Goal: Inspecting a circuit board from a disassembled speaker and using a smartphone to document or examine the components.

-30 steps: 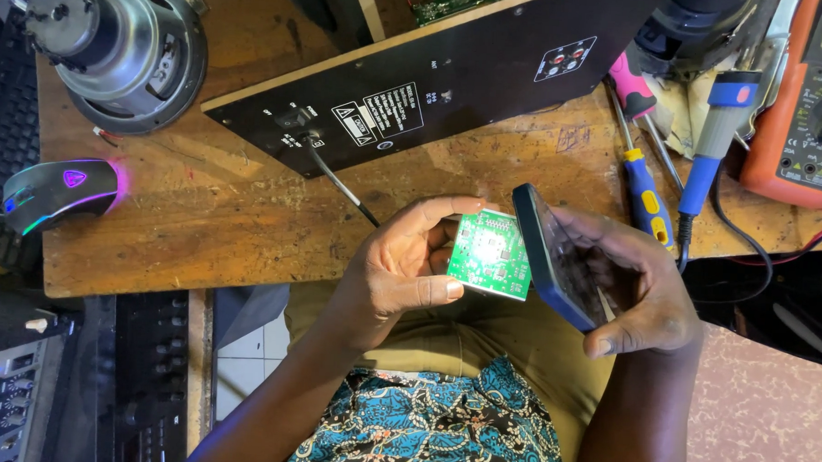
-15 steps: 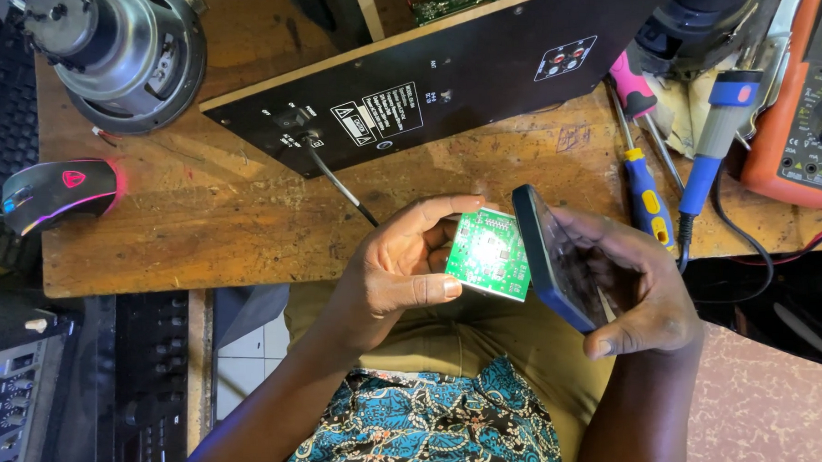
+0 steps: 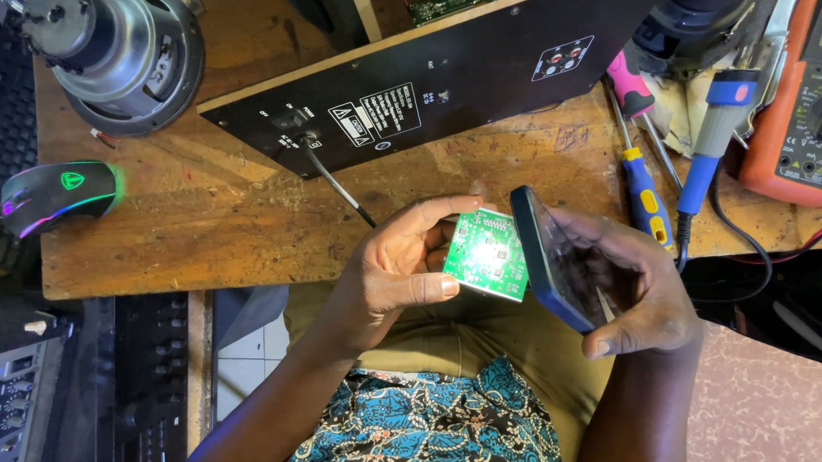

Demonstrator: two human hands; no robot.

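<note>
My left hand point(image 3: 393, 269) holds a small green circuit board point(image 3: 489, 253) by its edges, thumb below and fingers above, over my lap at the front edge of the wooden workbench point(image 3: 201, 233). My right hand point(image 3: 641, 289) grips a dark blue-edged phone point(image 3: 556, 259) tilted on its side right next to the board, its face turned toward the board, which looks brightly lit. Phone and board are close together, almost touching.
A black amplifier back panel point(image 3: 435, 77) with a cable lies across the bench. A loudspeaker driver point(image 3: 117, 48) and a lit mouse point(image 3: 52, 196) sit at the left. Screwdrivers point(image 3: 645, 189), a blue soldering iron point(image 3: 710, 132) and an orange multimeter point(image 3: 812, 99) lie at the right. Audio gear point(image 3: 60, 383) stands lower left.
</note>
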